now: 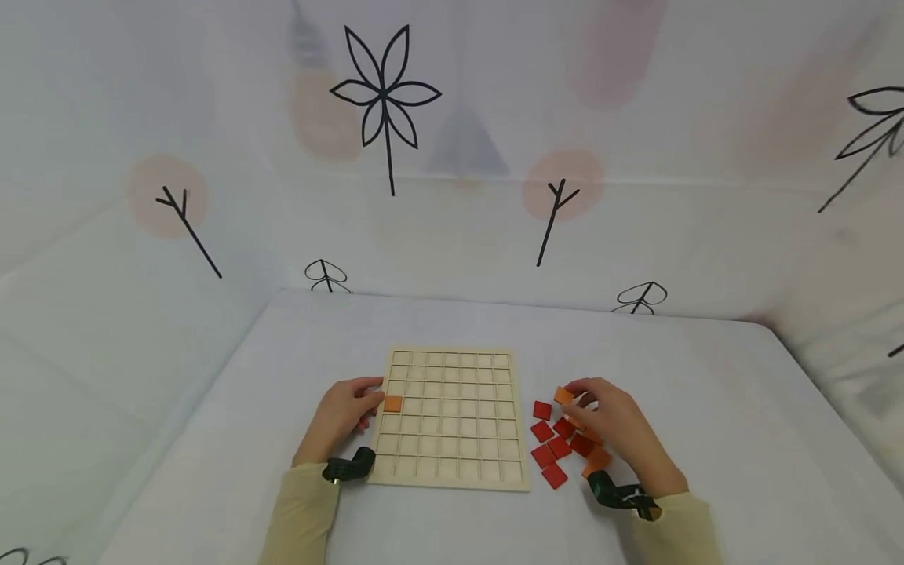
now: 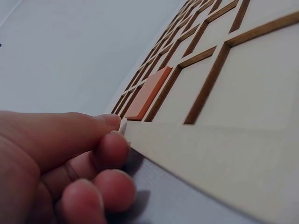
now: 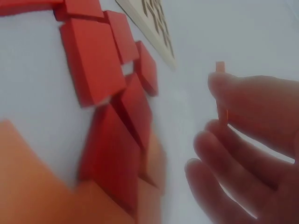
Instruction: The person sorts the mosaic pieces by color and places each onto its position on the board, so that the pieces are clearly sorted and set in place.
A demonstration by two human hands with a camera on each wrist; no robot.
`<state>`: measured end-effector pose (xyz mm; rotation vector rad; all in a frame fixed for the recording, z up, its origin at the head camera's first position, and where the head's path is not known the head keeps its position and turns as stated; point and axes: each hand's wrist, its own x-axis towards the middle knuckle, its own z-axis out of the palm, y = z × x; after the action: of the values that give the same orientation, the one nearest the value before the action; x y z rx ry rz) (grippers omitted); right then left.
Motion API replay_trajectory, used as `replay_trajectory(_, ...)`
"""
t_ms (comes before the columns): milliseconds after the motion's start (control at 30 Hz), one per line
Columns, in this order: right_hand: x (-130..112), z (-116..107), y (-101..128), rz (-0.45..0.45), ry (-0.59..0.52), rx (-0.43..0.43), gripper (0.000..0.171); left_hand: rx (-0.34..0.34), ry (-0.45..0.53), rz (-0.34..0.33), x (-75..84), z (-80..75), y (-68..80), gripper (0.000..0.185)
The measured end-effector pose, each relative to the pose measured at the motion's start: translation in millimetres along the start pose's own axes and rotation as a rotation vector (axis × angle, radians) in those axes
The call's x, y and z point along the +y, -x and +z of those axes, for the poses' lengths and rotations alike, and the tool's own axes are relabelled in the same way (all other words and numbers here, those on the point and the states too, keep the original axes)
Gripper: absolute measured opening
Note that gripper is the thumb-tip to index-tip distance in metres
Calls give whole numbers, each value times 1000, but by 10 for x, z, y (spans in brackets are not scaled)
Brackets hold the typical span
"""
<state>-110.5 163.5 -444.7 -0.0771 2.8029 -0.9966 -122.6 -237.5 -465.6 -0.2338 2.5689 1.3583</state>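
A pale wooden grid board (image 1: pixel 452 480) lies flat on the white surface. One orange square tile (image 1: pixel 392 404) sits in a cell of its left column. My left hand (image 1: pixel 344 412) pinches the board's left edge beside that tile, thumb on top, the other fingers curled by the edge. Over to the right, my right hand (image 1: pixel 606 412) holds another orange tile (image 3: pixel 220 67) between thumb and fingers. It hovers over a loose group of red tiles (image 1: pixel 543 431) and orange tiles (image 1: pixel 599 457), partly hiding some of them.
The red and orange tiles lie just off the board's right edge, some overlapping one another. A white cloth wall (image 1: pixel 452 251) with black plant drawings rises behind the table (image 1: pixel 438 322). Dark wrist straps (image 1: pixel 349 465) are on both wrists.
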Motion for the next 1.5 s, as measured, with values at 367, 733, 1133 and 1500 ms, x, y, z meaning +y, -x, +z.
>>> replay_trajectory(367,-155,234,-26,-101,-8,-22,35,20,-42,-13,11,-15,9,39)
replay_trajectory(733,-396,320,-72,-187,51,-35,28,24,-4,-14,46,23,6,39)
replay_trajectory(1133,-776,505,-161,-261,22,-83,24,17,-37,-11,55,53,14,39)
replay_trajectory(1500,-1043,767,-307,-296,39,-137,26,27,-26,-40,75,54,-5,39)
